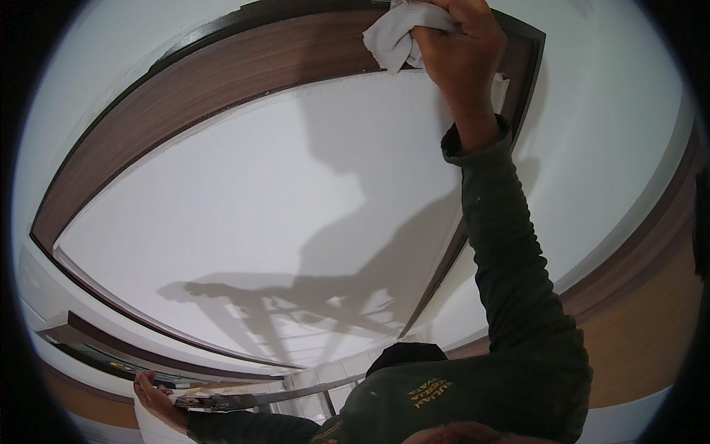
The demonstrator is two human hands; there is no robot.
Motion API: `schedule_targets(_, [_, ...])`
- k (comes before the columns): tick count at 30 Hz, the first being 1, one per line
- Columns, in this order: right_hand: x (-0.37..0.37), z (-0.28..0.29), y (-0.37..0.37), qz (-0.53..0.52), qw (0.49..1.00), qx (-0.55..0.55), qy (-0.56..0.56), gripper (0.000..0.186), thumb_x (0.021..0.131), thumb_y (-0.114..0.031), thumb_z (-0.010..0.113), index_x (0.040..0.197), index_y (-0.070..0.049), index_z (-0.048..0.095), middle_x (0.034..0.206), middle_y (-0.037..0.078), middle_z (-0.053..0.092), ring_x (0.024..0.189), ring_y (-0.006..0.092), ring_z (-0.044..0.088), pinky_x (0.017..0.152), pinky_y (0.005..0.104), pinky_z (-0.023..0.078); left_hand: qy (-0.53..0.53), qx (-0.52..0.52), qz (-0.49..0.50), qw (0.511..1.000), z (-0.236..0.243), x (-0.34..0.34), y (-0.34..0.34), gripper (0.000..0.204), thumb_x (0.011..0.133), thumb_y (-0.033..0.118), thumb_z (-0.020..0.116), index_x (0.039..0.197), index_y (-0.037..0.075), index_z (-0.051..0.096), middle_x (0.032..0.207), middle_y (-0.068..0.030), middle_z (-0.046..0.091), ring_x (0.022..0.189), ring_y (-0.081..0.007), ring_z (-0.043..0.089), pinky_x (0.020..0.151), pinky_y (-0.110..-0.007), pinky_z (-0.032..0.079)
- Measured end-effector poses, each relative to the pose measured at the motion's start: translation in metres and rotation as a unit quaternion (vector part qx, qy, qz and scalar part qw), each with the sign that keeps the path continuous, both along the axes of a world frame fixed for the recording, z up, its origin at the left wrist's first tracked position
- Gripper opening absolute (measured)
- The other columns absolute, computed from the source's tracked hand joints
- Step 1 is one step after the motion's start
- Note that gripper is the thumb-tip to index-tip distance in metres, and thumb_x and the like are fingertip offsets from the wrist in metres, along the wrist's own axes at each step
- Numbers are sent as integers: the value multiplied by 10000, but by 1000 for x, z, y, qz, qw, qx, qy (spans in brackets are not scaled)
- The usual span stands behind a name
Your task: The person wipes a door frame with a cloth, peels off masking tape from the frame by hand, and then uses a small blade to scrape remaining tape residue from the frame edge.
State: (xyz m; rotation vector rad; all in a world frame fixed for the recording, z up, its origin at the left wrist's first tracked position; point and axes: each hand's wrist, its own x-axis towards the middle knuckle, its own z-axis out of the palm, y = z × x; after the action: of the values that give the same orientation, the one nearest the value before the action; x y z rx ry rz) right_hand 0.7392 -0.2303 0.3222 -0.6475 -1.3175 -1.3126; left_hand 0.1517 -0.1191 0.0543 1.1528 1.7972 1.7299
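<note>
Up at the top of the view, my right hand [466,52] is closed around a crumpled white cloth [396,37]. The cloth lies over the top part of a brown wooden frame [244,63], close to its right corner. Inside the frame is a broad white panel [222,185]. At the lower left, my left hand [157,403] has its fingers loosely apart and appears to hold nothing. It is beside the worn end of a ladder [218,402]; whether the palm touches it I cannot tell.
Shadows of a person and a ladder fall across the white panel. White wall [592,163] borders the frame on the right. Another dark wooden frame [74,333] stands at the lower left. Brown woodwork [651,296] curves along the right side. Pale tiles [347,366] show below.
</note>
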Motion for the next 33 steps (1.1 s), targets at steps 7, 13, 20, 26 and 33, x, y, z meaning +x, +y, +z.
schedule_targets(7, [-8, 2, 0, -9, 999, -18, -29, 258, 624, 73, 686, 873, 9, 695, 739, 94, 607, 635, 169, 584, 562, 279, 460, 4, 3, 11, 1000, -4, -2, 3, 316, 972, 380, 521, 1076, 98, 618, 896, 8, 621, 619, -42, 381, 542, -208, 302])
schedule_targets(13, [-9, -1, 5, 14, 999, -34, -15, 259, 619, 70, 700, 868, -2, 697, 750, 93, 610, 638, 173, 591, 566, 290, 481, 16, 15, -7, 1000, -6, -5, 3, 337, 969, 391, 520, 1097, 94, 614, 908, 8, 624, 641, -46, 397, 555, -228, 302])
schedule_targets(20, [2, 3, -1, -25, 999, -25, -18, 281, 633, 76, 700, 899, -13, 698, 763, 94, 610, 655, 176, 596, 570, 296, 478, -11, 18, 16, 1000, -3, 1, 1, 346, 970, 383, 516, 1123, 88, 611, 925, 13, 625, 660, -46, 382, 572, -237, 280])
schedule_targets(26, [-10, 4, 8, -5, 999, -28, -37, 264, 623, 75, 698, 871, -17, 698, 734, 89, 587, 641, 179, 578, 563, 296, 464, 1, 1, 9, 1000, -4, -4, 0, 362, 972, 391, 502, 1130, 81, 602, 944, 12, 629, 681, -52, 394, 581, -245, 291])
schedule_targets(33, [-18, 4, 0, -10, 998, -58, -10, 267, 631, 57, 720, 884, -26, 710, 728, 89, 579, 636, 168, 575, 550, 295, 452, 12, 3, 3, 1000, -4, 0, 0, 371, 968, 391, 515, 1143, 75, 598, 927, 6, 639, 658, -55, 427, 552, -241, 298])
